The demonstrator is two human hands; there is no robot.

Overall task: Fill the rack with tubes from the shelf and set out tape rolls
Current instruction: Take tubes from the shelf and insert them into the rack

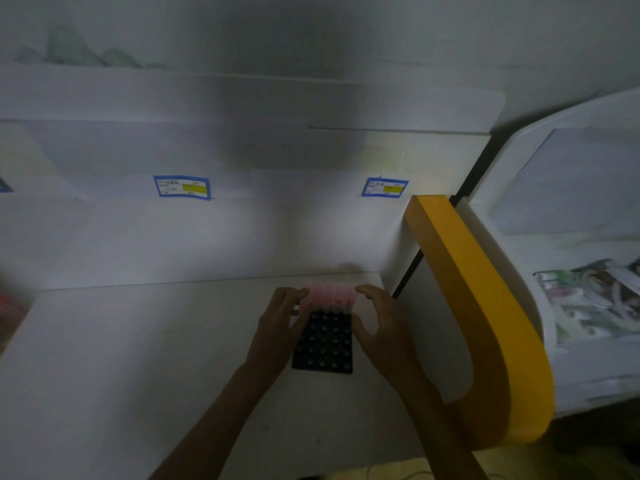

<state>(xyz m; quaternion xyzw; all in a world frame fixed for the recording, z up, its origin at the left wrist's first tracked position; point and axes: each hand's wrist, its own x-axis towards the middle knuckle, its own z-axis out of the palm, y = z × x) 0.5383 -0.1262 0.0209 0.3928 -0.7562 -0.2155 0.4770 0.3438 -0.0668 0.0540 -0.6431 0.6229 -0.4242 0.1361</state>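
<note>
Lower centre: black rack (323, 344) on the white table (138, 358), its far row holding pink-capped tubes (327, 294). Left hand (280, 320) and right hand (377, 323) flank them, fingers curled; actual grip indiscernible. Right: white bin (571, 358) containing blurred items.

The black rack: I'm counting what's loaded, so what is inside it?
Pink-capped tubes fill only the far end of the black rack; nearer holes look empty. The left hand and right hand cover its side edges.
</note>
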